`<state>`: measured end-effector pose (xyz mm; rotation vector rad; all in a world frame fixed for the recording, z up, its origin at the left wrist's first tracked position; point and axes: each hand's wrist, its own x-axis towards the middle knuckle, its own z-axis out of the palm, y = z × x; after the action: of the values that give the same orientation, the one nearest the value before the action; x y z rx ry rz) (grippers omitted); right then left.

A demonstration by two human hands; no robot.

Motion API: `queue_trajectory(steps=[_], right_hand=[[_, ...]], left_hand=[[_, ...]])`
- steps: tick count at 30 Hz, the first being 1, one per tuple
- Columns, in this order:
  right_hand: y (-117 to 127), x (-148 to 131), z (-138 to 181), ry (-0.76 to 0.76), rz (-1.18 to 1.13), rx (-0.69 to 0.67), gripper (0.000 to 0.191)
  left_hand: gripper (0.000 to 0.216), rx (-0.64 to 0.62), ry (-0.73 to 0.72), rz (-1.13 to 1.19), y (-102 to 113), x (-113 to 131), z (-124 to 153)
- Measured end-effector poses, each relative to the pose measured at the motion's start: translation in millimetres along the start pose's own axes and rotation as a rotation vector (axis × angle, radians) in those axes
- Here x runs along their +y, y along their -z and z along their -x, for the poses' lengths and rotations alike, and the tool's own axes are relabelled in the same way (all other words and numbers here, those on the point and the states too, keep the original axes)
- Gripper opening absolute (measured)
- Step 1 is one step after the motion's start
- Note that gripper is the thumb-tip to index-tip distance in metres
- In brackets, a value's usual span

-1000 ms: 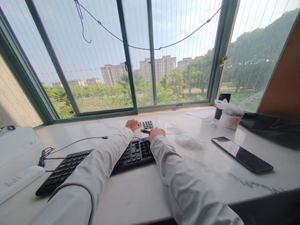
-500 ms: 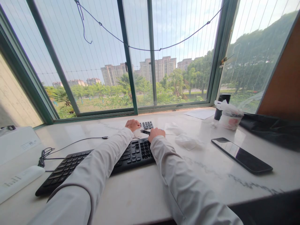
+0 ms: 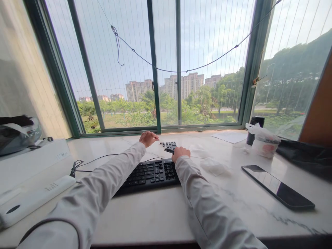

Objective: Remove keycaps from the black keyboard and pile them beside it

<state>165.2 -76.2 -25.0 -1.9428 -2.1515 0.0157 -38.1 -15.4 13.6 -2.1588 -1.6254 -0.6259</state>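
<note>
My left hand (image 3: 148, 139) hovers just left of a small block of dark keycaps (image 3: 169, 145) on the counter, thumb and fingers pinched together; whatever is between them is too small to make out. My right hand (image 3: 181, 153) is closed around a slim black tool (image 3: 169, 150) that looks like tweezers, its tip pointing left toward my left hand. Under my forearms lies a black keyboard (image 3: 145, 185). Its number pad (image 3: 169, 171), beside my right wrist, shows dark sockets without caps. My left sleeve hides the keyboard's left part.
A black phone (image 3: 280, 188) lies at right. Crumpled clear plastic (image 3: 215, 167) is beside my right hand. A bagged tub (image 3: 266, 145) and black cylinder (image 3: 251, 133) stand by the window. At left are a white power strip (image 3: 38, 200), a cable (image 3: 75, 167) and a white box (image 3: 33, 159).
The view has shifted left and up. My left hand has drawn slightly away from the keycaps to the left. My right hand still holds the black tool in about the same place.
</note>
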Motion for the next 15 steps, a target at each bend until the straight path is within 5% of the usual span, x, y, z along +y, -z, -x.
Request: queue_trajectory(steps=[7,15], right_hand=[[5,0,5,-0.002,0.007,0.066,0.032],[19,2,11,-0.069,-0.076,0.231,0.036]], left_hand=[[0.024,-0.003,0.055,0.161,47,27,72],[0.020,-0.066,0.040,0.374,29,49,132]])
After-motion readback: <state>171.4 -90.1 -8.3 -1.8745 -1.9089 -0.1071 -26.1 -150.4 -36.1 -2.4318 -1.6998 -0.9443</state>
